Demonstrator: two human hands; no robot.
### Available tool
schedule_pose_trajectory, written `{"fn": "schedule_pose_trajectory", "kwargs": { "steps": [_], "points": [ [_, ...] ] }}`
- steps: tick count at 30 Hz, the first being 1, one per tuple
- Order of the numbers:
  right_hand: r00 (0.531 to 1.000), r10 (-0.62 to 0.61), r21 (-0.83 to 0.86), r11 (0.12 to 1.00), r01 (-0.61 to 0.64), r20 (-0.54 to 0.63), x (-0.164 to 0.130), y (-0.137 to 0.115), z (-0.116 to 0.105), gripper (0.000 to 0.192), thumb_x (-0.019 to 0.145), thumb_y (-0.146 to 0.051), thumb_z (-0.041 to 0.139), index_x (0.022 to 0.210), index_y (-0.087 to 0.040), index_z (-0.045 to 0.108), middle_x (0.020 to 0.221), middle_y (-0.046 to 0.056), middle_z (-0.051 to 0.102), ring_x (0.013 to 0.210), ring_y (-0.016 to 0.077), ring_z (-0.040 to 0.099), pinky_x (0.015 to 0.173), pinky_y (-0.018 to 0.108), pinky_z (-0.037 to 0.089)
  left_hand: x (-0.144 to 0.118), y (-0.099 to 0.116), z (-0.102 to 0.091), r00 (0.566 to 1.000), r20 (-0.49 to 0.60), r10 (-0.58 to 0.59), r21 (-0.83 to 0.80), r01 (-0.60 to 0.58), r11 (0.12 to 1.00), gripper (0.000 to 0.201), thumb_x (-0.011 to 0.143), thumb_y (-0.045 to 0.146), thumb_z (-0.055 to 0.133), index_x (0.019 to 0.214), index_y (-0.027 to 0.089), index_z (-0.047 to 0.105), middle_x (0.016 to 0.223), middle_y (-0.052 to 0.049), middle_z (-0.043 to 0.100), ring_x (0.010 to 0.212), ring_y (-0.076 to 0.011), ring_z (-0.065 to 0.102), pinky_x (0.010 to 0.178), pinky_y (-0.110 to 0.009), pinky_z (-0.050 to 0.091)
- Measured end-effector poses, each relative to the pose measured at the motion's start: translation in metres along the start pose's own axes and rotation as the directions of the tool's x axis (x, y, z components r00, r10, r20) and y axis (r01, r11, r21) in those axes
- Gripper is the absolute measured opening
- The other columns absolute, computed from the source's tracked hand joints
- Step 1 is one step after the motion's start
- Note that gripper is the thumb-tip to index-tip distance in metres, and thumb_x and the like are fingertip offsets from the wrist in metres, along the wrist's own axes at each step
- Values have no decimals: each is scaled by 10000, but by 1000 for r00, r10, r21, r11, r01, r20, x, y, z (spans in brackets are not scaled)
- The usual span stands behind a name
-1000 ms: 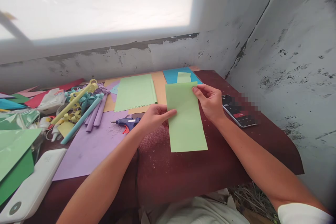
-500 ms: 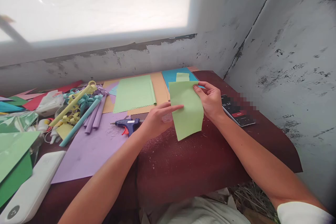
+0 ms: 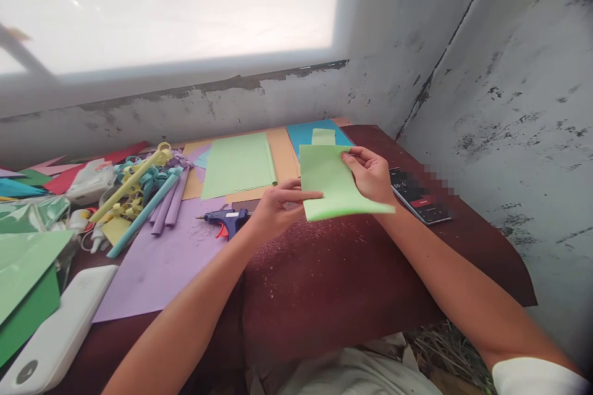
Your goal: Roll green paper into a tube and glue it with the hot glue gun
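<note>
A light green sheet of paper (image 3: 327, 173) is held up above the dark red table. My right hand (image 3: 370, 173) pinches its upper right edge, thumb on the front. At the left edge is my left hand (image 3: 282, 203), its index finger lying across the front of the paper and the other fingers partly hidden. The lower part of the sheet bends forward and sweeps to the right, blurred, over my right wrist. Behind the sheet, a small green paper piece (image 3: 323, 136) rests on blue paper (image 3: 301, 131).
A blue glue gun (image 3: 227, 218) lies left of my hands on purple paper (image 3: 152, 284). Rolled paper tubes (image 3: 143, 213), curled strips and a white device (image 3: 60, 327) fill the left side. Green sheets (image 3: 236, 163) lie behind; a phone (image 3: 419, 197) is at the right.
The lower part of the green sheet, which hung down before, has swung up and to the right. Both hands stay nearly in place at its edges.
</note>
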State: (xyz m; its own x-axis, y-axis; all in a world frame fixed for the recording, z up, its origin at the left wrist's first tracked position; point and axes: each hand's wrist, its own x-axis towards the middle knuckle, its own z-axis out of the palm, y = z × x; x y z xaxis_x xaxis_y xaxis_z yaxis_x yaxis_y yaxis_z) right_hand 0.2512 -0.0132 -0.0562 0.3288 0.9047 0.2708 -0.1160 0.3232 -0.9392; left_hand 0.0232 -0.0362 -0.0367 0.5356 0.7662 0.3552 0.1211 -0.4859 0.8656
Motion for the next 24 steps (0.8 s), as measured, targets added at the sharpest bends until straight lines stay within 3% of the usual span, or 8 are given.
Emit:
{"fn": "schedule_pose_trajectory", "kwargs": {
  "steps": [3,9,12,15,18,21,24],
  "points": [
    [1000,-3,-21,1000,2,-19,-1,-2,1,299,769,-471,820,949,-248,734,901,35,813,742,201,747,650,332,611,-1,1,1,1000,13,6,-24,-6,1000,258,901,402,728,1108,287,831,1235,-98,724,1073,-236,709,917,-342,583],
    [997,38,-15,999,-39,-62,-1,-2,1,311,766,-464,818,959,-239,722,874,36,810,703,192,736,615,320,599,-3,6,1,1000,18,-9,-149,12,989,200,846,357,800,1031,298,848,1250,-82,741,1149,-259,708,982,-368,587],
    [997,39,30,999,-37,-64,1,1,1,290,755,-442,828,938,-245,721,879,25,806,739,193,742,668,331,609,-3,6,1,999,-2,-40,-141,39,989,154,838,343,803,969,283,859,1226,-81,754,1089,-245,723,917,-342,587],
    [998,42,71,997,-39,-36,1,2,1,286,734,-427,846,924,-249,728,862,12,800,733,190,739,676,334,606,-2,2,2,990,-106,-95,-133,81,988,183,853,400,784,826,233,853,1125,-88,780,973,-222,728,818,-312,569],
    [999,32,69,997,-35,43,-1,1,3,283,747,-437,831,942,-256,731,863,9,796,721,189,734,647,333,598,0,-4,1,945,-273,-180,-128,150,980,335,852,497,762,727,190,811,934,-77,788,865,-206,710,766,-306,560],
    [993,10,78,997,-19,118,-4,-2,5,272,753,-437,822,934,-262,720,895,10,798,770,193,745,673,340,611,2,-7,0,894,-367,-257,-143,219,965,371,821,546,775,788,177,805,791,-49,763,767,-182,691,739,-302,571],
    [989,5,111,994,-22,145,-6,-5,7,254,748,-420,822,918,-265,714,898,6,795,826,198,754,722,352,627,2,-6,0,879,-396,-267,-192,205,960,381,795,540,800,892,172,779,824,-48,775,768,-174,701,739,-297,592]
  ]
}}
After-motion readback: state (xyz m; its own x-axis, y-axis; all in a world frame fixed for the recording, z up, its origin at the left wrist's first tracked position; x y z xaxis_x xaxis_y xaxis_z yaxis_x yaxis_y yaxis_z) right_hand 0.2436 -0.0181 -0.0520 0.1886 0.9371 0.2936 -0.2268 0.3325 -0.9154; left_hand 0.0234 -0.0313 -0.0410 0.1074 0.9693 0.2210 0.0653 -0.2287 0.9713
